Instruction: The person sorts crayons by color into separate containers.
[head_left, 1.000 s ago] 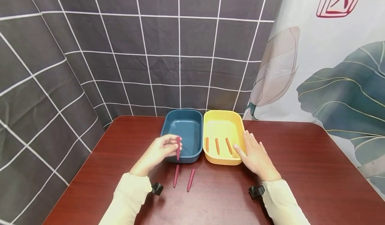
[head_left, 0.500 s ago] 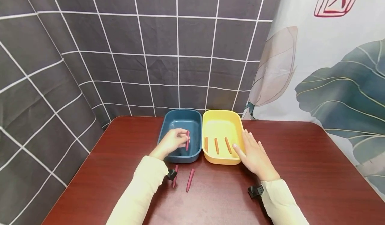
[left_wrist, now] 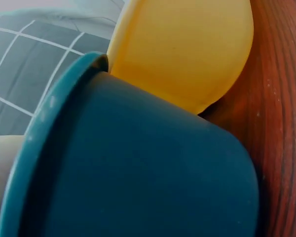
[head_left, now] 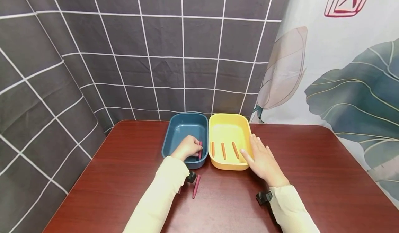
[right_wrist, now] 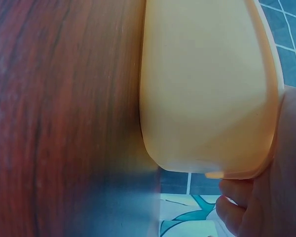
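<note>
Inside the blue bin (head_left: 184,129), low and close to its right wall, my left hand (head_left: 188,148) pinches a dark pink crayon (head_left: 200,150) upright between thumb and fingers. In the left wrist view the outer wall of the blue bin (left_wrist: 153,158) hides the crayon and most of the hand. My right hand (head_left: 265,163) lies with straight fingers along the right side of the yellow bin (head_left: 229,165), its thumb over the rim. The right wrist view shows that hand (right_wrist: 281,182) at the wall of the yellow bin (right_wrist: 207,89). Three orange crayons (head_left: 223,151) lie in the yellow bin.
One dark pink crayon (head_left: 196,187) lies on the reddish wooden table (head_left: 230,202) in front of the bins. Another is mostly hidden beneath the left wrist camera and sleeve (head_left: 162,191). A grey checked curtain (head_left: 162,70) hangs behind the table.
My left hand has moved right and down into the blue bin with the crayon, from the bin's left front edge to near its right wall. My right hand has stayed put.
</note>
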Motion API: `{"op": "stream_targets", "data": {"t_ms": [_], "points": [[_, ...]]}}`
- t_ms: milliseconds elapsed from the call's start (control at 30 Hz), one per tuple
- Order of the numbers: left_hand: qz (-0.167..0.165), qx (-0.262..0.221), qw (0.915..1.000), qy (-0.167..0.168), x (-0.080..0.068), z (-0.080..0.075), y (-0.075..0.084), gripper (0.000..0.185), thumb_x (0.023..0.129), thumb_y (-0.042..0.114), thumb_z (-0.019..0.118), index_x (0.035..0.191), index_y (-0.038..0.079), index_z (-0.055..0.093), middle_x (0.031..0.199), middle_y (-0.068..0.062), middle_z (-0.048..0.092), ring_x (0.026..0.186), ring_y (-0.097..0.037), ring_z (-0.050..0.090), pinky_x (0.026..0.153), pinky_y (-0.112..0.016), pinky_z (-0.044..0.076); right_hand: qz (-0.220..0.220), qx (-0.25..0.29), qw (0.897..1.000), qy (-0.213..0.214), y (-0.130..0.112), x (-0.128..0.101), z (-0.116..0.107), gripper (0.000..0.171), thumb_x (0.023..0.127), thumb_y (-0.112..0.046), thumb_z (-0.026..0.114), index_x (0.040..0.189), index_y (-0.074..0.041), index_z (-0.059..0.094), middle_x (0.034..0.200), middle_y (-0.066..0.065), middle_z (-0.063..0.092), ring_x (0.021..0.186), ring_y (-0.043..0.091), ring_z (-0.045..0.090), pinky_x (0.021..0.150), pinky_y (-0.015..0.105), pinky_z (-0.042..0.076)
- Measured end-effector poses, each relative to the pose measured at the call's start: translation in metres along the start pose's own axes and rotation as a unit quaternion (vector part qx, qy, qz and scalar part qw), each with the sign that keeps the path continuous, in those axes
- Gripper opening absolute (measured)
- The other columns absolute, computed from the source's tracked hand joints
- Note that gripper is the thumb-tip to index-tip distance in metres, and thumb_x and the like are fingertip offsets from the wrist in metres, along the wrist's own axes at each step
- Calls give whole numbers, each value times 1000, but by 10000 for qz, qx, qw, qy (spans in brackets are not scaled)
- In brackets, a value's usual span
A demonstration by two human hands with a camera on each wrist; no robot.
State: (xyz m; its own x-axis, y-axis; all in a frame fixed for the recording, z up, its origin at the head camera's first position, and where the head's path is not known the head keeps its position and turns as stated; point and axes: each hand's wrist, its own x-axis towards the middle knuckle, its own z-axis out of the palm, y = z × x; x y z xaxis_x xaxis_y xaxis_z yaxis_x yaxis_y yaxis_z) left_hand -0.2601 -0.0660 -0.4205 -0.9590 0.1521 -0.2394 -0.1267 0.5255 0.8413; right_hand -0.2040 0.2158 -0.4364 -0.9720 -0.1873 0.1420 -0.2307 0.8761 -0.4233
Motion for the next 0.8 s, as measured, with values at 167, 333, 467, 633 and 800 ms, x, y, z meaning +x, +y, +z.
{"op": "stream_targets", "data": {"t_ms": [167, 333, 467, 633, 800], "points": [[-176, -69, 9998, 14, 2, 2, 0, 11, 90, -6, 64, 99, -11, 68, 86, -13, 66, 69, -18, 72, 65, -26, 61, 29, 16, 10000, -53, -1, 0, 0, 81, 106, -53, 39, 158, 6, 19, 164, 28, 19, 151, 46, 18, 118, 66, 15], [-54, 102, 9999, -7, -1, -3, 0, 18, 93, -2, 63, 107, -10, 69, 87, -12, 68, 67, -16, 68, 66, -29, 61, 17, -23, 10000, -56, -1, 0, -1, 81, 106, -53, 38, 158, 7, 19, 164, 28, 19, 151, 46, 18, 118, 66, 15], [168, 473, 9987, 84, -5, -9, 0, 21, 95, 5, 64, 111, -6, 70, 86, -11, 70, 67, -17, 67, 65, -29, 60, -28, -6, 10000, 12, -1, 0, -2, 80, 107, -52, 39, 157, 8, 21, 163, 29, 20, 150, 47, 19, 118, 67, 16], [570, 705, 9954, 294, -16, -17, 3, 21, 96, 9, 62, 111, -3, 71, 88, -13, 74, 72, -21, 69, 68, -32, 58, 1, 20, 10000, -2, -1, 0, -2, 81, 107, -52, 39, 158, 7, 20, 163, 29, 20, 150, 47, 19, 118, 66, 16], [969, 976, 9880, 704, -33, -26, 2, 20, 97, 15, 62, 111, 3, 71, 98, -9, 74, 87, -22, 71, 82, -40, 58, 21, 14, 10000, -38, 0, 0, -1, 82, 106, -53, 38, 158, 7, 19, 164, 28, 19, 151, 47, 19, 118, 65, 15]]}}
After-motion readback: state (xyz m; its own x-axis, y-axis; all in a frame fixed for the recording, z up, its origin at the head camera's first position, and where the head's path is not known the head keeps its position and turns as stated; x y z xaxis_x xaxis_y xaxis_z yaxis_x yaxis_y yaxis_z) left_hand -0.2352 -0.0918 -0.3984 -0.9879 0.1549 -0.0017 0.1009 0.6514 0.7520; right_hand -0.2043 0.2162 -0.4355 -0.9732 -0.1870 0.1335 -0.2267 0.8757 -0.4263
